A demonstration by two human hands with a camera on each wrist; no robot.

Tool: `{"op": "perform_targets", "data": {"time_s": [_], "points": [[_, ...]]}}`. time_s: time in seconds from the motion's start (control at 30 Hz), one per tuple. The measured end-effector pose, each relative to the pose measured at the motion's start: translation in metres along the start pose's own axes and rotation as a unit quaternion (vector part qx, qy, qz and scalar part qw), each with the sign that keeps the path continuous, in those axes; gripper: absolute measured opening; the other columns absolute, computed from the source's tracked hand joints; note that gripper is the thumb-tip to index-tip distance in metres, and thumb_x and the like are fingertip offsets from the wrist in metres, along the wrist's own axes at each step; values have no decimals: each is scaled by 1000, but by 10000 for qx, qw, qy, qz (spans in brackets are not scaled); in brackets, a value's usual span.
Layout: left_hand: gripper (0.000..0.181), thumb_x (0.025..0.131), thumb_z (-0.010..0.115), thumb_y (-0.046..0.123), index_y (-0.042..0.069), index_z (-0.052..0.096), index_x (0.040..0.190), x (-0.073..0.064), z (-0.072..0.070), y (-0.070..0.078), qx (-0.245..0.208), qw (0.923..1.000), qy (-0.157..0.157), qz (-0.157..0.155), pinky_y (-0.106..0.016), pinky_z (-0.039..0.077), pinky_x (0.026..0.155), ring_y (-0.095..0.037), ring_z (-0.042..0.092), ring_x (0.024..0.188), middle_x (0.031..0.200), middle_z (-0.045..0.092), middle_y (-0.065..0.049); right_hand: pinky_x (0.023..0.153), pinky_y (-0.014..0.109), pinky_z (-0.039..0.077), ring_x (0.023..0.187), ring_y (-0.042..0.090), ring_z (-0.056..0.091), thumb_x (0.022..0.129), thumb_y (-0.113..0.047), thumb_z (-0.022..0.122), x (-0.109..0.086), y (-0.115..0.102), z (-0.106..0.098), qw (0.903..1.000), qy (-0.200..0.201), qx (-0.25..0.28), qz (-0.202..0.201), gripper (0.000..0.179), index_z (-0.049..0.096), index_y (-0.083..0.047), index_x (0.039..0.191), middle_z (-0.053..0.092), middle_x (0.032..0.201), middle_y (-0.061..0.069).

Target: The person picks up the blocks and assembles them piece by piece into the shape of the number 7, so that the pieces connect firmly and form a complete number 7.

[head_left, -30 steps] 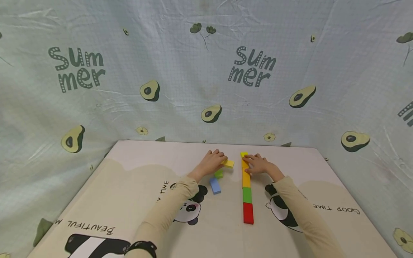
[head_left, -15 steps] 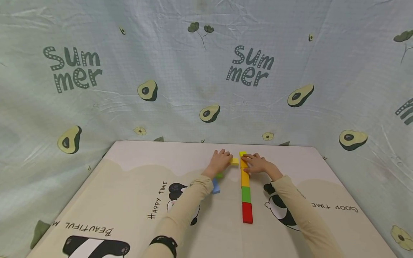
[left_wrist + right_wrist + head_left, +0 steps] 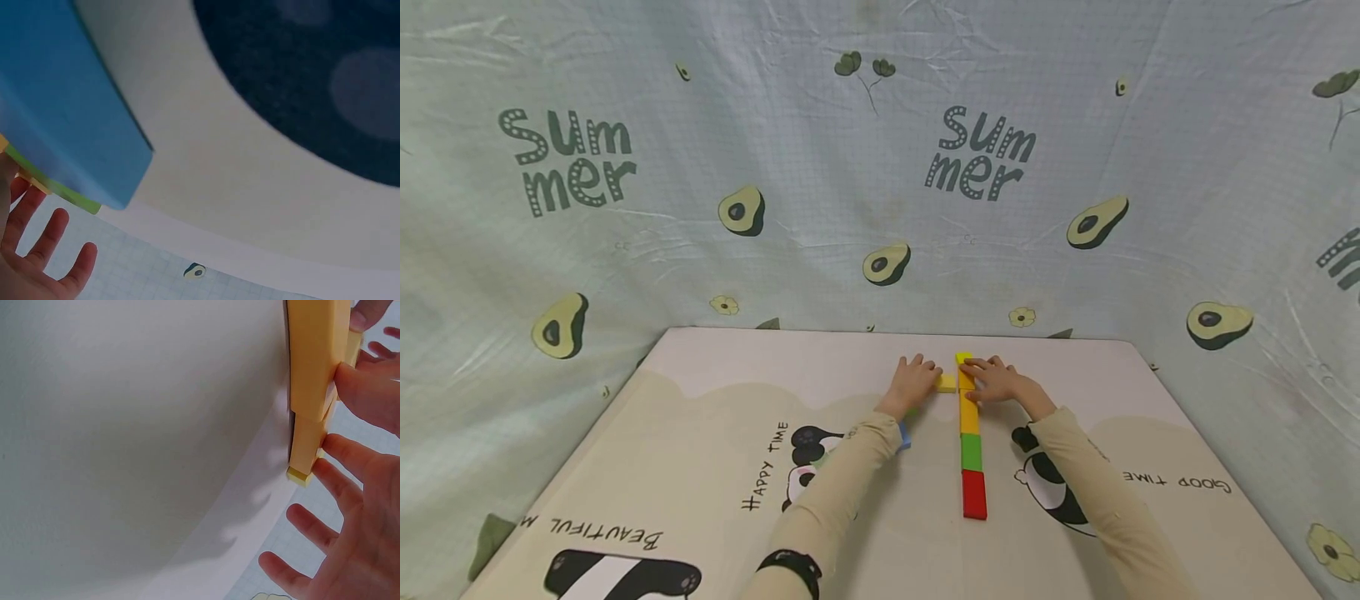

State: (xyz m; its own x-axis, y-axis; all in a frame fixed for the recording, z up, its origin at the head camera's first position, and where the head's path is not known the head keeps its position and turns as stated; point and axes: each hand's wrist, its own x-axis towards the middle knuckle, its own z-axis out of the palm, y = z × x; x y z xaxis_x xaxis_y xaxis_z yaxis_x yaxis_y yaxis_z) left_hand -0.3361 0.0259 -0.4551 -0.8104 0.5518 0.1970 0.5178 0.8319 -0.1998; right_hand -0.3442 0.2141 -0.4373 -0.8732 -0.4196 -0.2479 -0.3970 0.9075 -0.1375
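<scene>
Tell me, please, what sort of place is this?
Probably a small screened-off indoor corner for play or recording, though I cannot be sure. A sheet printed with avocados encloses the back and sides of a cartoon-printed table, where coloured blocks lie in a row.

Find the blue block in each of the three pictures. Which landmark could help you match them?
Head: the blue block, just right of centre, below the middle, partly hidden by the left sleeve.
Left wrist: upper left, large.
Right wrist: not in it.
Landmark in all three: the left hand.
</scene>
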Motion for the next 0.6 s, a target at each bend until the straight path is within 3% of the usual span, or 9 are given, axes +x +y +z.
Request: {"op": "perform_targets", "data": {"time_s": [0.23, 0.6], "points": [[23, 90, 50, 25, 20, 58, 111, -3, -1, -3, -1, 9997, -59, 224, -38, 43, 84, -17, 50, 102, 111, 58, 2, 92, 63, 27, 121, 40, 29, 87, -35, 51, 0, -2, 0, 10000, -14, -9, 4, 61, 31, -9, 138, 27, 144, 15], [24, 89, 51, 33, 25, 61, 110, -23, -10, -20, 158, 9895, 120, 1429, -34, 42, 77, -16, 49, 96, 106, 59, 3, 92, 62, 28, 120, 40, 30, 87, -36, 51, -1, -2, -1, 10000, -11, -68, -18, 61, 32, -9, 138, 27, 144, 15]]}}
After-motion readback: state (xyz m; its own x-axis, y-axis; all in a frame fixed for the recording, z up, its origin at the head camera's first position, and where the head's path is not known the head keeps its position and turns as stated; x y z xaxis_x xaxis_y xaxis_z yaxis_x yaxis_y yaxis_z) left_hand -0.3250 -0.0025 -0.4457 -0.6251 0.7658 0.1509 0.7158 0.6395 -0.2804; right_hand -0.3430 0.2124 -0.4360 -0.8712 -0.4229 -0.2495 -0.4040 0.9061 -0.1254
